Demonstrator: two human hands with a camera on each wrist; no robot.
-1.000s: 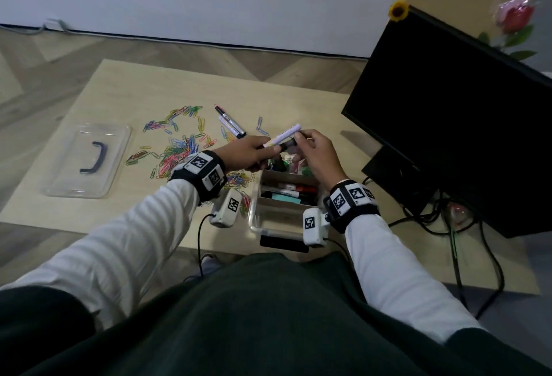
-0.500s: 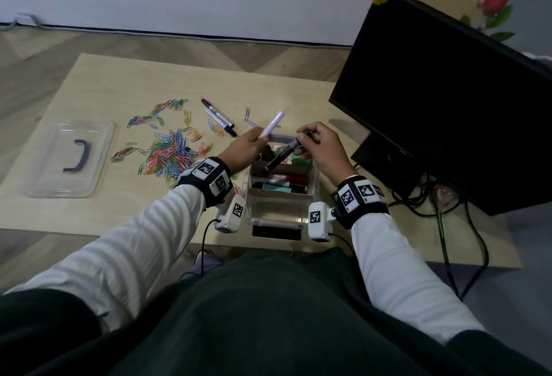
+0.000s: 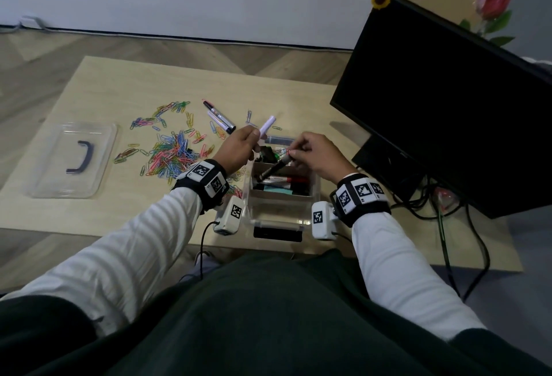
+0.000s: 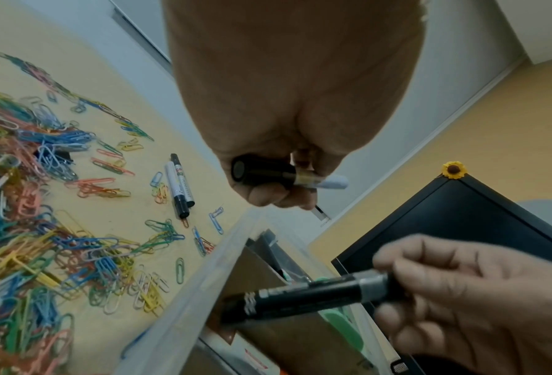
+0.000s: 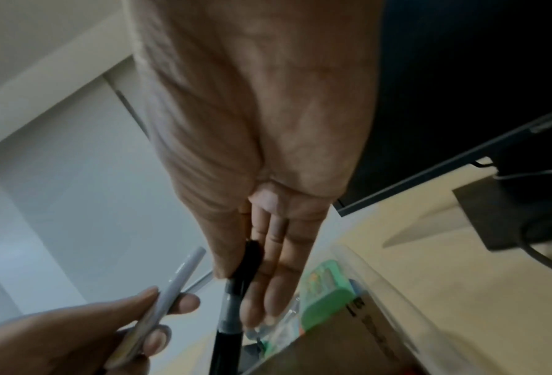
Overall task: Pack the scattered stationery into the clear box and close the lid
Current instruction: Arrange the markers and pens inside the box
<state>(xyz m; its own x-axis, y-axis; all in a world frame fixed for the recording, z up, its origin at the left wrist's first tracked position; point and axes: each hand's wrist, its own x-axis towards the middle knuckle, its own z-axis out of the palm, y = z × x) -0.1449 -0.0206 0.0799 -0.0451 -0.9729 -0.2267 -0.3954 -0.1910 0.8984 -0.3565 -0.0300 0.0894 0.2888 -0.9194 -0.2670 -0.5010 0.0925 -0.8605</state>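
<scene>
From above we see our left hand (image 3: 239, 148) pinching a white-capped marker (image 3: 266, 127), cap toward the table's far edge; the left wrist view reveals its black butt end. Our right hand (image 3: 319, 156) pinches a black marker (image 3: 272, 170), slanting down into the clear box (image 3: 316, 193).

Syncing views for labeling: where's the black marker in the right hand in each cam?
Head: the black marker sits centre frame, slanting down-left from the right hand over the clear box.
Left wrist: lower right, lying nearly level over the box rim.
Right wrist: bottom centre, running down out of frame.
Shared landmark: the black monitor, top right in the wrist views.
</scene>
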